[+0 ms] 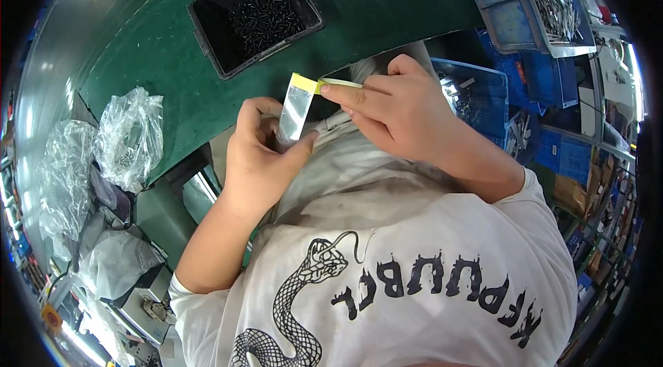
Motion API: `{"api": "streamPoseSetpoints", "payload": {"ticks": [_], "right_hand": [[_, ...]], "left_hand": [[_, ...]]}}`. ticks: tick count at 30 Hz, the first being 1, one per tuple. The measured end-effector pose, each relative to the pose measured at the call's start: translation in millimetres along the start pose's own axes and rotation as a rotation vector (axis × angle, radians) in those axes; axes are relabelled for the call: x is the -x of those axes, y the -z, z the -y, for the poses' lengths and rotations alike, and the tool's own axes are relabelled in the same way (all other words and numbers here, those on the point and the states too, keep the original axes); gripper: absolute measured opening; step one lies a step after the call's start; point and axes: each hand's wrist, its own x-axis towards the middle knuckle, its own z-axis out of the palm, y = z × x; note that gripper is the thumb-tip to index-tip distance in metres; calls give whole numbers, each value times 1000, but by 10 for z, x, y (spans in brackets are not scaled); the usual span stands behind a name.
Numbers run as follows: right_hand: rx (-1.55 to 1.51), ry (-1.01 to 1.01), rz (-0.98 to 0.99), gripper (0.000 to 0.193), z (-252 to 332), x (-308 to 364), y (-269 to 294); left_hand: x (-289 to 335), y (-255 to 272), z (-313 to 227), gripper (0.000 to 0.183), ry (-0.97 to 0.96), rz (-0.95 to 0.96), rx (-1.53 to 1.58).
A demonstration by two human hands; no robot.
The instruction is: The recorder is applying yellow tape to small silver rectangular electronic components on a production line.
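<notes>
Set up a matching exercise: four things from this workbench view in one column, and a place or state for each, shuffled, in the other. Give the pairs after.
Things:
1. Black plastic bin of small dark screws
2. Shiny silver strip with yellow end tab
3. Crumpled clear plastic bags
4. Blue plastic tray of metal parts

Places or states:
A. At the left edge of the green bench
B. Pinched between the left hand and right hand
C. At the upper right, beyond the bench
D. On the green bench top, above the hands

Pairs: 1-D, 2-B, 3-A, 4-C
</notes>
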Motion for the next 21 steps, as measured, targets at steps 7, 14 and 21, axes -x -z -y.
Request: {"api": "streamPoseSetpoints", "payload": {"ticks": [7,14,21], "right_hand": [[43,21,23,43,22,-2,-2],[47,2,40,46,22,-10,31],[73,-36,62,49,5,3,84]], "left_hand": [[-55,100,125,14,-169,52,-407],[-13,65,82,22,60,76,30],[-16,91,59,23,65,130,112]]}}
